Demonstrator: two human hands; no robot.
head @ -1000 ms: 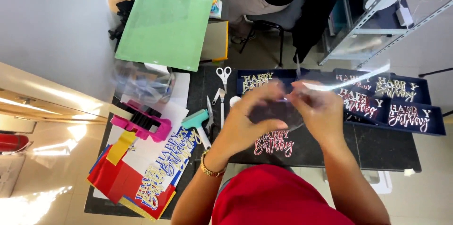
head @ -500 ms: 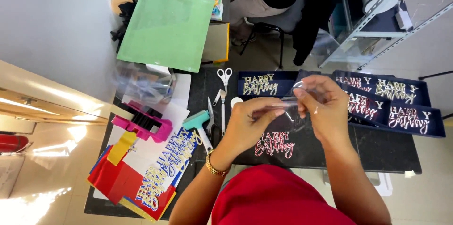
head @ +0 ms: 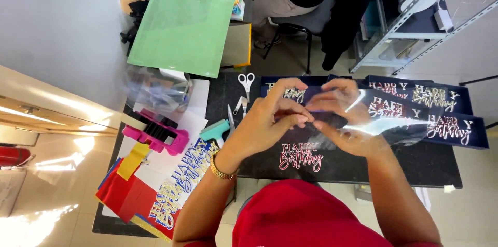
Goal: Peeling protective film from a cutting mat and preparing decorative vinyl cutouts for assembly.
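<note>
Your two hands meet above the middle of the table. The scissors lie behind your left hand. The paper stack lies on the table's left end, and the lettered cards lie to the right, behind your right hand.

A clear plastic sleeve is held above the black worktop between the left hand and the right hand, its edge pinched by the fingers. A white and red cut-out greeting is seen lying just below the fingers. White-handled scissors are laid beyond the left hand, and a teal scraper beside its wrist. Dark lettered cards are spread past the right hand.
</note>
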